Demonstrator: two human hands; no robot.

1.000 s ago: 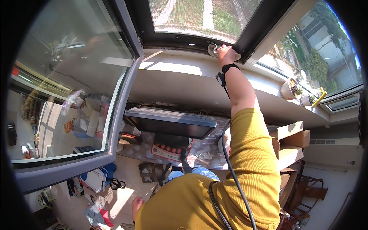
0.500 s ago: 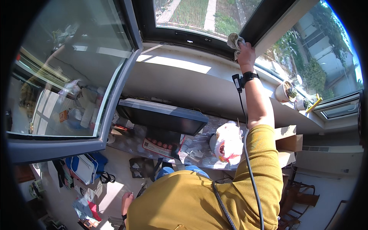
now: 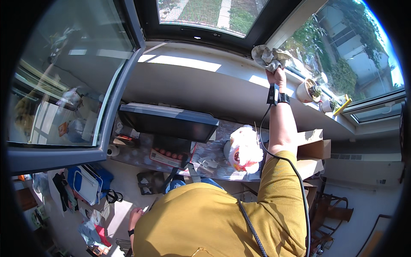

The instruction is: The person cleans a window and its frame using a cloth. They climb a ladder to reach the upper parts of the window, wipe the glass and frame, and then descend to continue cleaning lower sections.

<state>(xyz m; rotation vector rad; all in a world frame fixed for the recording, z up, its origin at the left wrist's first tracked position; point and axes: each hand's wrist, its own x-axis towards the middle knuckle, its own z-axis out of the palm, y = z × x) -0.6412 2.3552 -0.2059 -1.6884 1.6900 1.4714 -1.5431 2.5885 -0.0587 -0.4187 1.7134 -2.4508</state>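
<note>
My right hand (image 3: 277, 77) is stretched out to the windowsill and closed on a crumpled grey-white rag (image 3: 269, 58). The rag bulges out beyond my fingers, by the lower corner of the dark window frame (image 3: 231, 40) and the light post beside it. A black wristband with a cabled black plug (image 3: 273, 94) is on that wrist. Down at the lower left, my left hand (image 3: 135, 216) hangs beside my body with its fingers curled in. Whether anything is inside those fingers is too small to make out.
An open window sash (image 3: 102, 145) juts in at the left. Potted plants (image 3: 307, 91) and a yellow object (image 3: 343, 106) stand on the sill at right. Below are a monitor (image 3: 169, 123), a white plastic bag (image 3: 246, 150) and cardboard boxes (image 3: 314, 150). A cable (image 3: 295, 169) runs along my right arm.
My right hand has drawn the rag down off the dark frame toward the sill, and the rag now fans out wider. My view has shifted slightly to the right.
</note>
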